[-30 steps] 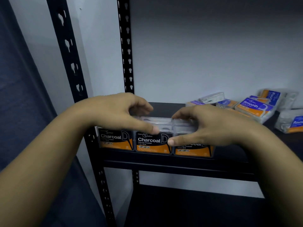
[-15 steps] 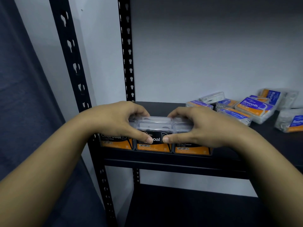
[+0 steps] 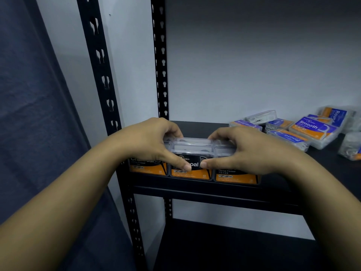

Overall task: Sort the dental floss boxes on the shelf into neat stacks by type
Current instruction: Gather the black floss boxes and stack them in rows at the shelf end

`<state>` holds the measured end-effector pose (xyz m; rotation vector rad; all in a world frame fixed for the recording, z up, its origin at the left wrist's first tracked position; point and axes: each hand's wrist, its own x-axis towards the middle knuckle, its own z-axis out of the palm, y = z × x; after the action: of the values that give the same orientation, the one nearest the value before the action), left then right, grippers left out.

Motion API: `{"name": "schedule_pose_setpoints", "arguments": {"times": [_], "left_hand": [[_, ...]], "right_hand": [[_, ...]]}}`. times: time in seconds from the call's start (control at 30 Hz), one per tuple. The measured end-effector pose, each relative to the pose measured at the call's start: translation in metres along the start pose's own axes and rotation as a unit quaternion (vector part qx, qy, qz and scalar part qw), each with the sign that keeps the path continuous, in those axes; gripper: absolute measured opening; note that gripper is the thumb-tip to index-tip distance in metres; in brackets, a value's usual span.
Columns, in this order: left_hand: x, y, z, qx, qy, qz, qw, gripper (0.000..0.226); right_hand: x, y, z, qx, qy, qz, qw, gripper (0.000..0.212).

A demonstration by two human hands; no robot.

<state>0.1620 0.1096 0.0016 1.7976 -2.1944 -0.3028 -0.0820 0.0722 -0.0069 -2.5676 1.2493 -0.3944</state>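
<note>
Three black-and-orange Charcoal floss boxes (image 3: pixel 192 173) stand in a row at the shelf's front left edge. My left hand (image 3: pixel 152 143) and my right hand (image 3: pixel 240 151) both grip the row from above, fingers behind the clear lids, thumbs pressed on the middle box's front. The left box (image 3: pixel 148 167) and right box (image 3: pixel 234 177) are partly covered by my hands. Blue-and-orange Smooth boxes (image 3: pixel 312 128) and Round boxes (image 3: pixel 287 137) lie jumbled at the right rear of the shelf.
The black shelf board (image 3: pixel 214 190) is bordered on the left by perforated black uprights (image 3: pixel 101 61). A white wall stands behind. A dark curtain (image 3: pixel 29 114) hangs at the left. A lower shelf (image 3: pixel 224 247) lies beneath.
My thumbs have slid down and closer together on the middle Charcoal box. The view has shifted slightly; the boxes stay in their row.
</note>
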Motion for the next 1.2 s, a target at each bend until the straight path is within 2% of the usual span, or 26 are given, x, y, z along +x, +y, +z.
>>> {"name": "schedule_pose_setpoints", "arguments": {"times": [0.67,0.87,0.97,1.03,1.2], "left_hand": [[-0.001,0.0,0.0,-0.001,-0.002,0.003,1.0,0.072],[-0.002,0.002,-0.004,-0.051,-0.006,0.016,0.999,0.073],[0.0,0.005,-0.006,-0.073,0.039,0.022,0.996,0.075],[0.0,0.009,-0.005,-0.081,0.087,0.027,0.993,0.072],[0.002,0.034,0.004,-0.103,0.149,0.052,0.982,0.052]], "right_hand": [[-0.002,-0.002,0.004,-0.002,0.021,0.005,1.0,0.069],[-0.004,-0.001,0.002,-0.008,0.019,-0.004,1.0,0.077],[-0.006,0.002,-0.003,0.023,0.025,-0.01,0.999,0.097],[-0.01,0.006,-0.01,0.052,0.047,-0.016,0.997,0.101],[-0.024,0.017,-0.032,0.072,0.098,-0.011,0.993,0.089]]}}
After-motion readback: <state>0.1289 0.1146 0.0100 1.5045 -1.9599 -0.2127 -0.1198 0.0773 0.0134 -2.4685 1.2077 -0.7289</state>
